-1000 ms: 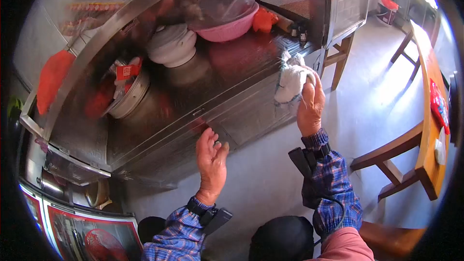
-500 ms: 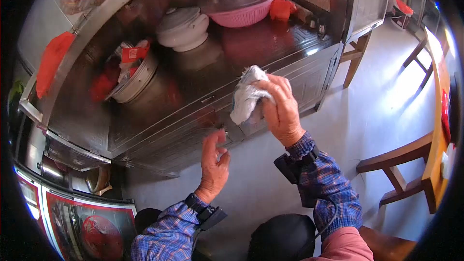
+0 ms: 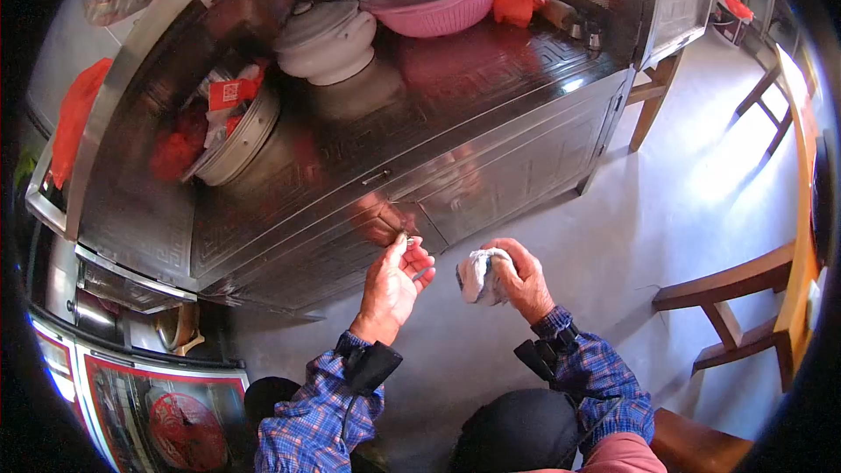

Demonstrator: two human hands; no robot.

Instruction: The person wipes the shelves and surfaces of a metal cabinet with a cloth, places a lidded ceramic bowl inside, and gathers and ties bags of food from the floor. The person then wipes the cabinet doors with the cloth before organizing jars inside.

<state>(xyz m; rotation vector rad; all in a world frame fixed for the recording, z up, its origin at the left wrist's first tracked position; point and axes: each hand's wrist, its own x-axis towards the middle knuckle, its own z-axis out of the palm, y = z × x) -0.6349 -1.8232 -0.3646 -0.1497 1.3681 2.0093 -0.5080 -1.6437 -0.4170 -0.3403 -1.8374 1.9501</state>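
My right hand (image 3: 526, 285) grips a crumpled white and grey cloth (image 3: 476, 275), held in front of the lower cabinet doors over the floor. Thumb and forefinger of my left hand (image 3: 391, 289) are pinched on a small metal knob (image 3: 411, 241) at the front of the dark metal cabinet (image 3: 512, 197); the other fingers are loosely curled. Another small handle (image 3: 378, 177) sits on the cabinet's front edge, above that hand.
On the cabinet shelf stand a white lidded pot (image 3: 326, 42), a pink basin (image 3: 447, 13), a red bag (image 3: 517, 2) and a tilted round container (image 3: 241, 142) with red packets. A red bag (image 3: 79, 123) hangs at left. Wooden furniture (image 3: 727, 280) stands at right.
My right hand has come down and back from the shelf edge with the cloth. My left hand has turned and moved slightly right, its fingertips now on the knob.
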